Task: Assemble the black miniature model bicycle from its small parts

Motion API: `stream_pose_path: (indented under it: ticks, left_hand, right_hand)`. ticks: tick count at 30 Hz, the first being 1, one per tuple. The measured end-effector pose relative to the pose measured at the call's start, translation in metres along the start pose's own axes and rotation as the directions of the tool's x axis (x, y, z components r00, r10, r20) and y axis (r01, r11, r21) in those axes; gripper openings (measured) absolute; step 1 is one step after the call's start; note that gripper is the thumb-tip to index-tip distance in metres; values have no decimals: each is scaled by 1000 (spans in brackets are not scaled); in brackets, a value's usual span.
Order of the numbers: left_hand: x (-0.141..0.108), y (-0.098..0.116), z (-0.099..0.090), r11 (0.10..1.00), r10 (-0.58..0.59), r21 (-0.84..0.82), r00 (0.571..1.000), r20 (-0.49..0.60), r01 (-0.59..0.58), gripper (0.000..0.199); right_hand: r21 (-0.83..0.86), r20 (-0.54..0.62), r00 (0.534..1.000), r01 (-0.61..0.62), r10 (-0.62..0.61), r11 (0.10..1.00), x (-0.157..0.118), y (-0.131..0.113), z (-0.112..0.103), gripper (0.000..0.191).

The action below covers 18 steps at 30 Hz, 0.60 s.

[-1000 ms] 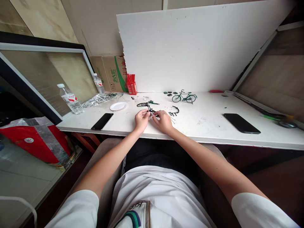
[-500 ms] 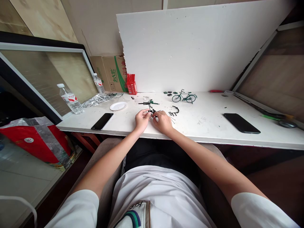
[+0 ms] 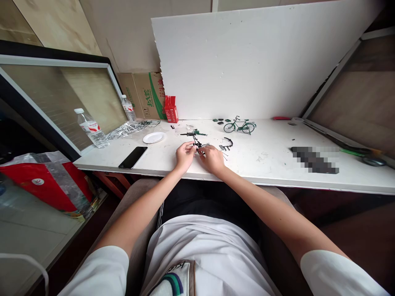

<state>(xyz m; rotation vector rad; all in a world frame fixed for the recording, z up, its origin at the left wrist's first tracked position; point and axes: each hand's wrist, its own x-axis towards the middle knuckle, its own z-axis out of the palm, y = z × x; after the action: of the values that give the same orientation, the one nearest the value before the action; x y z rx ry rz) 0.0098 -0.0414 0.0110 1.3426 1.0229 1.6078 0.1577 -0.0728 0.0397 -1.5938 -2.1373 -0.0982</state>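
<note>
Near the table's front edge, my left hand pinches a small black model bicycle part between thumb and fingers. From the other side my right hand closes on the same part, its fingertips hiding much of it. Just beyond the hands lies a green and black model piece. To the right of my right hand are a curved black piece and some small loose parts. A finished-looking green model bicycle stands upright farther back.
A white plate and a black phone lie to the left. Behind them are two water bottles and a red box. A blurred-out dark object lies on the right. A white board closes the back.
Both hands stay in nearly the same place on the black part. The right fingers have shifted slightly; the other pieces lie as before.
</note>
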Motion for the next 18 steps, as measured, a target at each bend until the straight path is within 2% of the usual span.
stream_pose_path:
  ticks: [12, 18]
  left_hand:
    - [-1, 2, 0, 1000, -15, 11, 1000, 3, 15, 38]
    - [0, 0, 1, 1000, 0, 6, 1000, -5, 0, 37]
  right_hand:
    - [-5, 13, 1000, -14, 14, 1000, -1, -2, -2, 23]
    - [34, -20, 1000, -6, 6, 999, -1, -2, -1, 20]
